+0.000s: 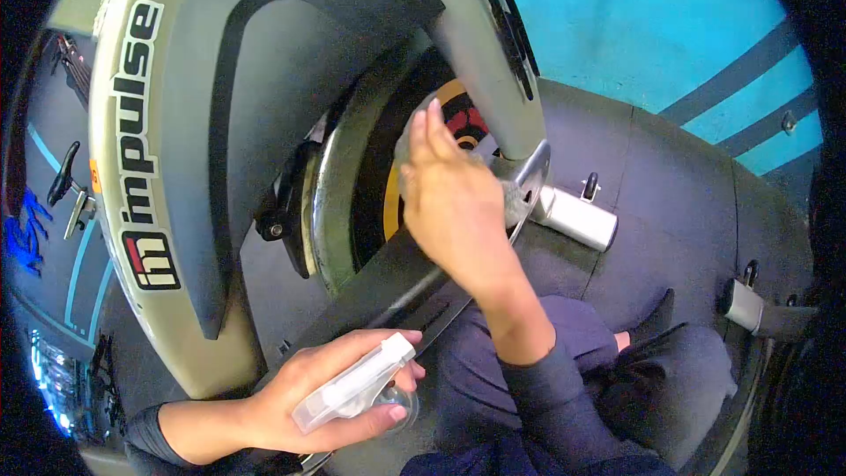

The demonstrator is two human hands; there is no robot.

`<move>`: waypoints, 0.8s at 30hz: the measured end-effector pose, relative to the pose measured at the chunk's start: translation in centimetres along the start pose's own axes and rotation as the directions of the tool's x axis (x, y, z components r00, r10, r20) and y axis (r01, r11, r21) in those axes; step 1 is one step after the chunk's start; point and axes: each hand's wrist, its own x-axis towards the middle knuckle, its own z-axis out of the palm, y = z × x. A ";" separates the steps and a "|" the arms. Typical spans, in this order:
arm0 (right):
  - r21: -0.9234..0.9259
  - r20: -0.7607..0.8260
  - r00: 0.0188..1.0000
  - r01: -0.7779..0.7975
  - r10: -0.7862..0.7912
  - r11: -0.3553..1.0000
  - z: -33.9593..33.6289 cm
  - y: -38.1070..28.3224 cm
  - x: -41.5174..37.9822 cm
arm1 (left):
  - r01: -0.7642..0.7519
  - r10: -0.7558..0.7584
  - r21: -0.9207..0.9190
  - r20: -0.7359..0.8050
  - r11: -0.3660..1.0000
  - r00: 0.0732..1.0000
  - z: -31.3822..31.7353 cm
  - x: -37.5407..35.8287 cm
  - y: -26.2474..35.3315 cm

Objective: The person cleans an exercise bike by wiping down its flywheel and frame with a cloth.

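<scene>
Near the bottom, my left hand (pixel 304 388) is wrapped round a clear spray bottle (pixel 357 382) with a white nozzle. Its transparent base shows below my fingers. My right hand (pixel 454 198) reaches inside the frame of an exercise bike (pixel 141 167) marked "impulse". Fingers extended, it presses what looks like a thin greyish cloth (pixel 407 137) toward the flywheel (pixel 335 203) with its black, yellow and red face. Most of the cloth is hidden under my palm, and the hand is slightly blurred.
A silver foot (pixel 577 219) of the bike rests on the dark tiled floor (pixel 652 176). Another silver-ended foot (pixel 747 304) lies at the right. Behind stands a blue wall (pixel 608 18) with dark stripes. My bent legs (pixel 652 379) are close by at lower right.
</scene>
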 end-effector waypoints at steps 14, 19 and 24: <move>0.067 0.191 0.978 0.069 -0.080 0.995 -2.6 -2.6 -1.7 | 0.001 -0.002 -0.030 -0.050 1.000 0.999 0.2 0.0 -0.4; -0.027 -0.051 0.999 0.005 -0.007 1.000 0.3 0.5 1.1 | -0.010 0.010 0.003 0.016 1.000 1.000 -0.1 0.0 -0.2; -0.130 -0.090 0.995 -0.055 0.044 0.990 1.5 2.1 2.7 | 0.009 -0.010 -0.050 -0.012 0.999 1.000 0.4 -0.1 -0.4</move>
